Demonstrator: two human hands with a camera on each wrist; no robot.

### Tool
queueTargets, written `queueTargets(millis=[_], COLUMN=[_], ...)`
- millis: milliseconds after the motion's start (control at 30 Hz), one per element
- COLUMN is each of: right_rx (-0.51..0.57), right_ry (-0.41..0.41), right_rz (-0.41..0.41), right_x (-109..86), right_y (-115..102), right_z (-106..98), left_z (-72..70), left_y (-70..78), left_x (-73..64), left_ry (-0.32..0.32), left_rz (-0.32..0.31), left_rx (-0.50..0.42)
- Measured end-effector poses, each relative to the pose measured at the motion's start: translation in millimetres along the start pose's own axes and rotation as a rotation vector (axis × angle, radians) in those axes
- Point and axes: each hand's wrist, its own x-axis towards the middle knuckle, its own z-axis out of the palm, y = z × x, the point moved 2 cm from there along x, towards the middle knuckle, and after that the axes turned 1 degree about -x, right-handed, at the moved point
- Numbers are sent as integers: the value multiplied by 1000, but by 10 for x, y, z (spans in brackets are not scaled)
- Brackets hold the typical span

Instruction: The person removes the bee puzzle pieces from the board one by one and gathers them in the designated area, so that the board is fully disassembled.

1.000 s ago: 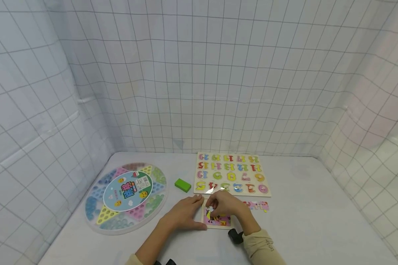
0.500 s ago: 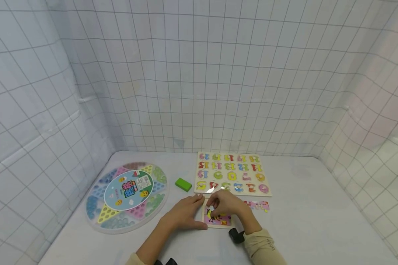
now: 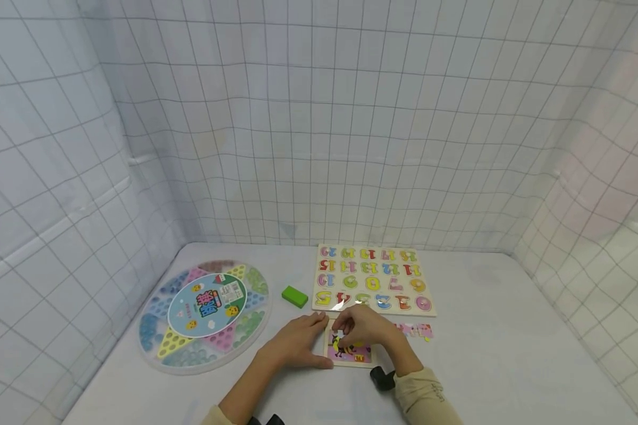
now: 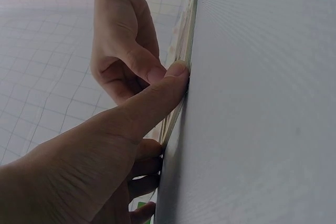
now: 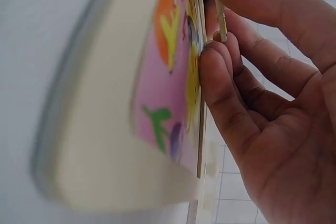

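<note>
A small jigsaw board [image 3: 364, 354] with a bee picture on pink lies near the front middle of the table, in a pale wooden frame. My left hand [image 3: 295, 343] holds its left side, index finger by the far corner and thumb at the near one. In the left wrist view the left thumb [image 4: 157, 97] lies along the board's edge. Over the picture, my right hand [image 3: 369, 327] pinches a thin puzzle piece [image 5: 221, 19], seen edge-on in the right wrist view. The right fingertips are close over the board, hiding part of the picture.
Pink puzzle pieces [image 3: 417, 330] lie right of the jigsaw board. Behind it is a number puzzle board [image 3: 372, 283], with a green block [image 3: 295, 296] to its left. A round game board [image 3: 207, 307] with a blue label lies at left. Grid-patterned cloth walls [image 3: 351, 147] enclose the table.
Both hands stay almost in the same place at the jigsaw board. The head view has shifted slightly.
</note>
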Motion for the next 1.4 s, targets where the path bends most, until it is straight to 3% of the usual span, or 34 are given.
queueTargets(millis=[267, 767, 1400], right_rx=[-37, -19, -8], right_ry=[37, 81, 93], right_rz=[-17, 25, 61], right_x=[-80, -370, -723], right_y=[28, 251, 567], right_z=[-107, -281, -459], left_z=[17, 53, 56], left_y=[-12, -11, -18], left_x=[3, 4, 12], left_ry=[2, -13, -12], left_rz=[-15, -45, -31], left_rx=[10, -2, -3])
